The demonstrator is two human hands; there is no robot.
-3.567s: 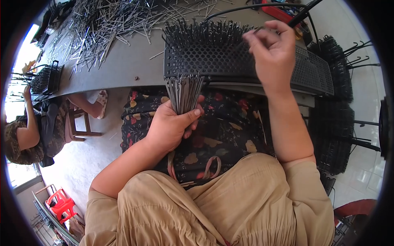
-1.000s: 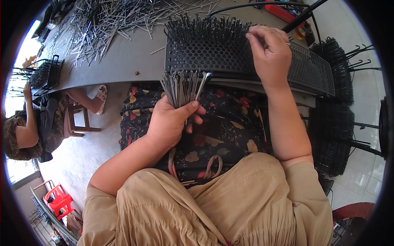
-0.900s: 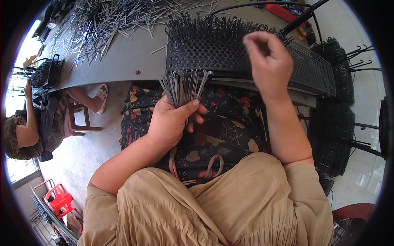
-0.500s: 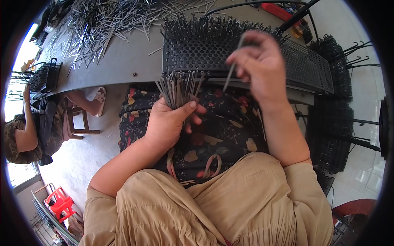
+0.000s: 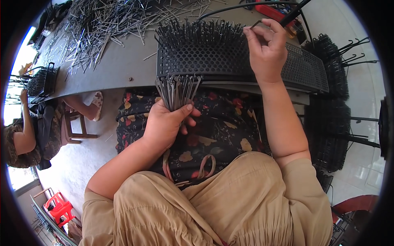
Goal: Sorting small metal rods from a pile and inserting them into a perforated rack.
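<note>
My left hand (image 5: 165, 123) is closed round a bundle of thin flat metal strips (image 5: 177, 92), their holed ends fanning upward. It rests above my lap, just below the front of a black perforated metal rack (image 5: 197, 59). Beyond and above that, my right hand (image 5: 269, 57) is raised over the rack's right part, thumb and fingers pinching one thin metal strip (image 5: 256, 23). Much of this strip is hidden, so I cannot tell whether it touches the rack. Many similar dark strips (image 5: 201, 33) stand upright along the rack's far side.
Loose metal strips (image 5: 102, 30) lie heaped on the grey table (image 5: 119, 67) at the far left. Black racks with hooked rods (image 5: 334, 119) stand to the right. A red tray (image 5: 273, 11) sits at the back. Another person (image 5: 26, 131) sits at left, near a wooden stool (image 5: 82, 127).
My right hand has moved up and away from me, over the rack, with the single strip now tilted differently. The left hand still holds the bundle in nearly the same place.
</note>
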